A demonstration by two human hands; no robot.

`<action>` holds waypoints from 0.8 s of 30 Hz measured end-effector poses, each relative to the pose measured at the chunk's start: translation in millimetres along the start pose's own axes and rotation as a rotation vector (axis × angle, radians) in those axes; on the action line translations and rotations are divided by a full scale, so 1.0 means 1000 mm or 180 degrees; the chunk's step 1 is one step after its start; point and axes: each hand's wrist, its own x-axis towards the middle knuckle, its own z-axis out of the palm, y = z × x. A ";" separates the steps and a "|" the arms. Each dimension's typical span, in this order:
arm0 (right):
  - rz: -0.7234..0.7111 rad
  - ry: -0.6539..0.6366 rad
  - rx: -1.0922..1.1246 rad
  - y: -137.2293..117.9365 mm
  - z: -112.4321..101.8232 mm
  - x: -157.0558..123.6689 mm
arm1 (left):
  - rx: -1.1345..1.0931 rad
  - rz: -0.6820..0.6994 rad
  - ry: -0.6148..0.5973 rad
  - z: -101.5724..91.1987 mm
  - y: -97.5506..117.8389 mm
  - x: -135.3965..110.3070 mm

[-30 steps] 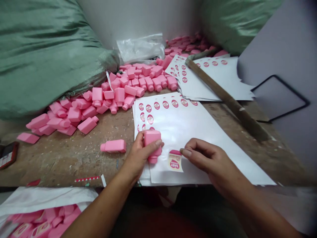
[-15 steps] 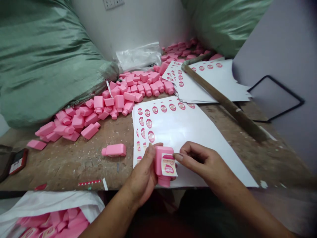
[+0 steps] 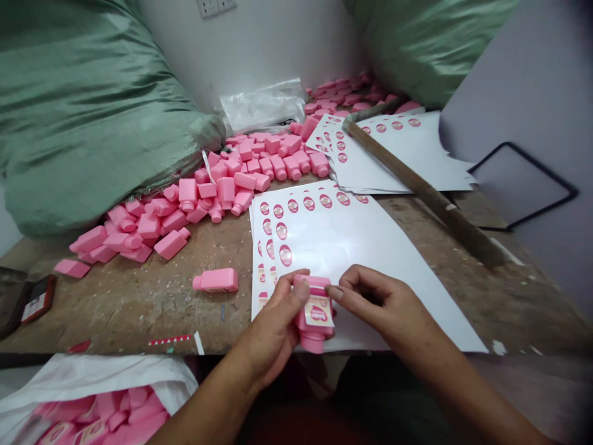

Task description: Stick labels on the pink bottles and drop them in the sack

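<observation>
My left hand (image 3: 275,324) is wrapped round a small pink bottle (image 3: 314,315), held neck-down over the near edge of a white sticker sheet (image 3: 352,253). A pink-and-cream label (image 3: 318,311) lies on the bottle's face. The fingertips of my right hand (image 3: 384,303) press against that label from the right, fingers curled together. One loose pink bottle (image 3: 215,280) lies on the table left of my left hand. A pile of unlabelled pink bottles (image 3: 217,185) spreads across the table behind.
Green sacks (image 3: 88,105) bulk at the back left and back right. A wooden stick (image 3: 417,185) lies over more sticker sheets (image 3: 403,154). A white bag of pink bottles (image 3: 92,408) sits low left. A phone (image 3: 37,300) lies at the left edge.
A second ago my right hand held the peeled label apart from the bottle; it has since been laid on the bottle's face, and both hands have drawn together and nearer to me.
</observation>
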 end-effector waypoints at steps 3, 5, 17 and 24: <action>-0.0073 0.0121 -0.0277 0.000 0.001 -0.003 | 0.0178 -0.0056 0.0015 0.001 0.001 -0.002; -0.0279 0.0357 -0.0655 0.002 0.002 -0.006 | 0.0270 -0.0028 0.0026 0.003 0.000 -0.003; -0.0451 0.0611 -0.0593 0.002 0.009 -0.010 | 0.0702 -0.0093 0.0044 0.005 -0.001 -0.008; -0.0068 0.0838 -0.0390 0.016 -0.002 -0.004 | 0.1868 0.0282 0.0443 -0.028 0.029 -0.041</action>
